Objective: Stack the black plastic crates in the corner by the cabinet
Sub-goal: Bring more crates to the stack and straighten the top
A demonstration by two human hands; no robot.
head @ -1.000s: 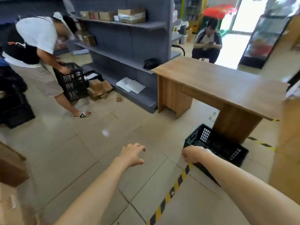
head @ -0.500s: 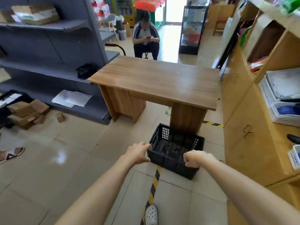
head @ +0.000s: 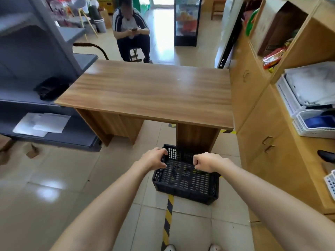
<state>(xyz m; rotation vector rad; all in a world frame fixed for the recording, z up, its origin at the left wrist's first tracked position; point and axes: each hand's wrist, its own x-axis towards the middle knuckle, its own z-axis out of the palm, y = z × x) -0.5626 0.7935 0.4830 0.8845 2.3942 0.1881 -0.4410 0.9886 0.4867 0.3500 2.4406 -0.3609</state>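
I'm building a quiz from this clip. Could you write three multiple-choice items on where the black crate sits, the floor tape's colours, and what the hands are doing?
1. Where is the black plastic crate?
A. On the wooden table
B. On the floor by the table leg
C. On the grey shelf

2. The floor tape is striped:
A. Red and white
B. Blue and white
C. Yellow and black

3. The left hand and right hand are:
A. Flat on the tabletop
B. Curled over the crate
C. Carrying a box

Answers: B, it rests on tiles before the wooden table; C, the stripes show; B, fingers bend above the crate's rim.
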